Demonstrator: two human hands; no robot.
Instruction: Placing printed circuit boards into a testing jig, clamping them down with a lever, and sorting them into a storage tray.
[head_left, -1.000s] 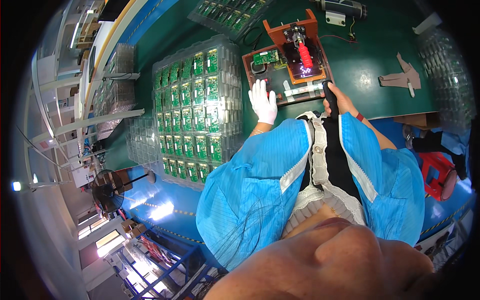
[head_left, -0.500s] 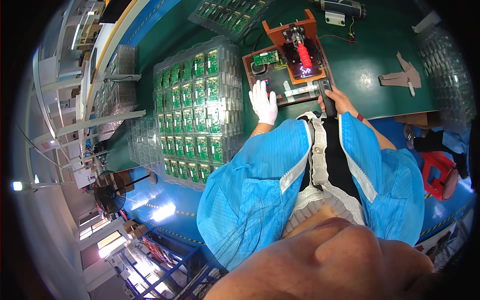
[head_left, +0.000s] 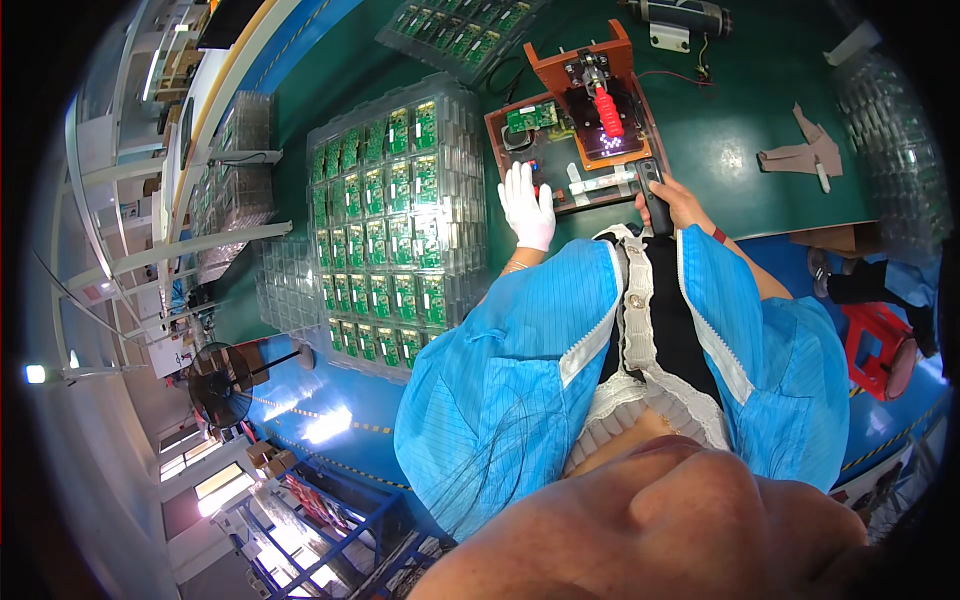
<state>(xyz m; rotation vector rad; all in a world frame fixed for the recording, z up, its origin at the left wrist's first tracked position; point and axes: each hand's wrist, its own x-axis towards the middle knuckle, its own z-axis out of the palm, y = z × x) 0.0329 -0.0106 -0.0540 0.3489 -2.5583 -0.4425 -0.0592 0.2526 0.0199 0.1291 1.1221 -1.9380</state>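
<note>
at boxy brown fixture (head_left: 555,158): right grip (head_left: 682,204) clamped on oblong black device (head_left: 654,192); white-gloved left grip (head_left: 528,208) flat, fingers apart.

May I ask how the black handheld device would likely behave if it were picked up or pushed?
The black handheld device is probably stiff, as its long body looks straight. It seems light enough for one hand, since only the right hand holds it. Its flattish face suggests it would likely slide rather than roll.

Well lit, glare on blue flr (head_left: 328,424), blown-out window (head_left: 222,491) lower L, fisheye-bent edges, dk corners
</note>
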